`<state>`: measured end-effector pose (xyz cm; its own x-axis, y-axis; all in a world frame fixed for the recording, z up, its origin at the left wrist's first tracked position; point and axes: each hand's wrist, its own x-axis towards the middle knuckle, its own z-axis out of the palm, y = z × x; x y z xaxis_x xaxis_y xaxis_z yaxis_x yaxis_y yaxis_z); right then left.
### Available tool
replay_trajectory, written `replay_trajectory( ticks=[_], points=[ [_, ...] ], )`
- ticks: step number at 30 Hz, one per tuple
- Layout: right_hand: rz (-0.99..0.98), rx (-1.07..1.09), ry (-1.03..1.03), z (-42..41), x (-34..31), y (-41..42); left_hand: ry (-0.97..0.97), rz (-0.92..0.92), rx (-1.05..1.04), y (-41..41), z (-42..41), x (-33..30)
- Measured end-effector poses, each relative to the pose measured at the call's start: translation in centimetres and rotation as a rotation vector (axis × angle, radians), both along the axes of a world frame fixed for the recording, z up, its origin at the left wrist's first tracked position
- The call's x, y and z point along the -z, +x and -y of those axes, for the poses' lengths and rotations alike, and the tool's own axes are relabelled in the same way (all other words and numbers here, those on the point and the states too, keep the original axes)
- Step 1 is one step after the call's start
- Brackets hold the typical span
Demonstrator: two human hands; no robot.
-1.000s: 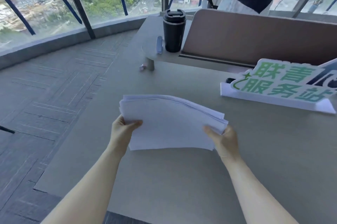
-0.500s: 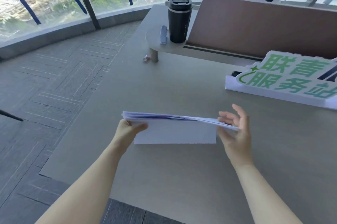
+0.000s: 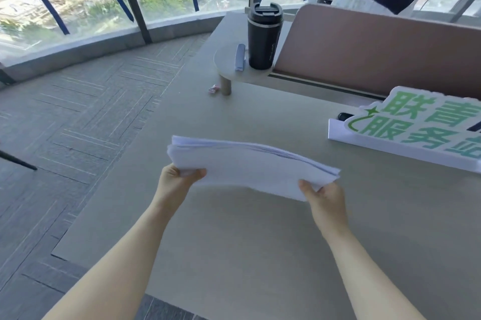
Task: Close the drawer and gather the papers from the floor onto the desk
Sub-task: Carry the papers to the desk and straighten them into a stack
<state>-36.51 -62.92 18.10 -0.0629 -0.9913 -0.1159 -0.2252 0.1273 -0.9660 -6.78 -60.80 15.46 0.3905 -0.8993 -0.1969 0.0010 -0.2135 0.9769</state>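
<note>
A thick stack of white paper sheets (image 3: 250, 166) is held between both hands above the pale grey-beige desk top (image 3: 260, 254), roughly at its middle. The left hand (image 3: 177, 181) grips the stack's near left corner, its thumb lying on top of the sheets and its fingers hidden underneath. The right hand (image 3: 324, 196) holds the near right corner in the same pinching way, thumb on top and the other fingers tucked below the paper. The stack sags slightly between the two grips, and its far edge shows the sheets a little fanned; whether its underside touches the desk cannot be told. Beyond the papers, on a small round raised shelf on a wooden leg (image 3: 234, 71), stands a tall black travel mug with a lid (image 3: 263, 36), with a light blue stapler (image 3: 240, 57) just beside it on the left. A small pink and white wrapper (image 3: 214, 90) lies on the desk next to the shelf's leg. To the right, well apart from the stack, stands a white sign with green characters (image 3: 416, 127), in front of a brown divider panel (image 3: 377, 51). Grey patterned carpet (image 3: 78, 111) covers the floor to the left.
</note>
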Motion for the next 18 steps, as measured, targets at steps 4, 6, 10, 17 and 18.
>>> replay_trajectory(
  ticks=[4, 6, 10, 17, 18],
  points=[
    [-0.031, 0.016, 0.085, -0.4, 3.9, 2.0, 0.182, 0.026, 0.017, 1.2, -0.6, 3.7],
    [-0.075, 0.043, 0.112, -0.7, 4.6, 2.5, 0.228, 0.144, 0.007, 1.1, -0.5, 3.7],
    [-0.033, 0.114, 0.075, 1.5, 2.8, 6.1, 0.074, 0.036, -0.001, 4.2, 2.6, 1.5],
    [-0.180, 0.034, 0.227, 7.1, 2.2, 13.2, 0.175, 0.221, 0.070, 12.8, 7.6, -0.8],
    [-0.209, 0.018, 0.281, 7.7, 2.7, 14.1, 0.235, 0.285, 0.080, 13.7, 8.1, -0.2]
  ],
)
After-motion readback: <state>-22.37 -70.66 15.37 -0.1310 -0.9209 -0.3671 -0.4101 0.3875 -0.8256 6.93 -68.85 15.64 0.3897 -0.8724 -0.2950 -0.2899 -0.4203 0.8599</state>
